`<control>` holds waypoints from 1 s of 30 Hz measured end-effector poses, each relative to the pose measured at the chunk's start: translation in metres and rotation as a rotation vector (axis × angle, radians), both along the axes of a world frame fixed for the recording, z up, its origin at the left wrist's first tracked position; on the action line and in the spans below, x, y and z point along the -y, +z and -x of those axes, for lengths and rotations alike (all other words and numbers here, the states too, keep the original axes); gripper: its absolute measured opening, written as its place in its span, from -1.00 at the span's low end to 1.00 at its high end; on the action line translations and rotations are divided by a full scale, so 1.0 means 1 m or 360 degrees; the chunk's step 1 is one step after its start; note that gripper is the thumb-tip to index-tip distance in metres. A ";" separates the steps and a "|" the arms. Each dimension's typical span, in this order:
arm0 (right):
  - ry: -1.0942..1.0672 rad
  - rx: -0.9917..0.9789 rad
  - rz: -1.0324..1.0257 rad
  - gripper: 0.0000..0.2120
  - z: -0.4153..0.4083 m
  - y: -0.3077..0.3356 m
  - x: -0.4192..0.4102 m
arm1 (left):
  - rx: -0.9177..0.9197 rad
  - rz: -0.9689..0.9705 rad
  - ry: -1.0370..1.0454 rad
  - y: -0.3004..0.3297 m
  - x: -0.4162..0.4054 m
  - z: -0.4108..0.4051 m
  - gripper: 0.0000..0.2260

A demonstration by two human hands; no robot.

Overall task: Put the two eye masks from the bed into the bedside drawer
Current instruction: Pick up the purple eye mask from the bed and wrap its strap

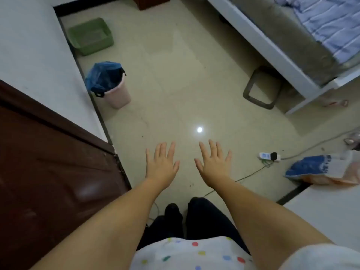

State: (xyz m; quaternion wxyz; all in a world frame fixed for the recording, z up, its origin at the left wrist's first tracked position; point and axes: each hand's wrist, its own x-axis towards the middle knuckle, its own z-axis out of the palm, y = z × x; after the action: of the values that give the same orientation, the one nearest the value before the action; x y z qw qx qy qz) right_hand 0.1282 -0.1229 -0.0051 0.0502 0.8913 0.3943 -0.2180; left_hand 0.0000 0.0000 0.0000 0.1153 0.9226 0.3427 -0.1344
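Observation:
My left hand [162,162] and my right hand [213,163] are stretched out side by side over the tiled floor, palms down, fingers spread, holding nothing. The bed [282,55] with a white frame and a blue striped cover runs along the upper right, well ahead of both hands. No eye mask and no bedside drawer can be made out in this view.
A dark brown door [48,162] stands at the left. A pink bin with a blue bag [111,84] and a green basket [90,37] sit by the left wall. A power strip [269,156] with cables and a blue bag [311,168] lie at right. A dark frame [261,88] sits by the bed.

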 end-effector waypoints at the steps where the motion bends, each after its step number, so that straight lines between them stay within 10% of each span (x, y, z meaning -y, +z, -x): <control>1: -0.0020 0.0008 0.0000 -0.41 -0.008 0.001 -0.008 | -0.0003 -0.0016 -0.0007 0.000 -0.011 -0.006 -0.42; 30: -0.0089 0.0225 -0.0261 -0.44 -0.571 0.049 -0.417 | 0.0236 -0.0310 -0.0065 0.037 -0.452 -0.547 -0.43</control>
State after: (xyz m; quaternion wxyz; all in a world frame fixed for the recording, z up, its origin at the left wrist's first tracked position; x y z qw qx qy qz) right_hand 0.6995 0.2937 0.0438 -0.0012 0.9162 0.3814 -0.1228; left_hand 0.5468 0.4524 0.0368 0.0475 0.9436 0.3259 -0.0341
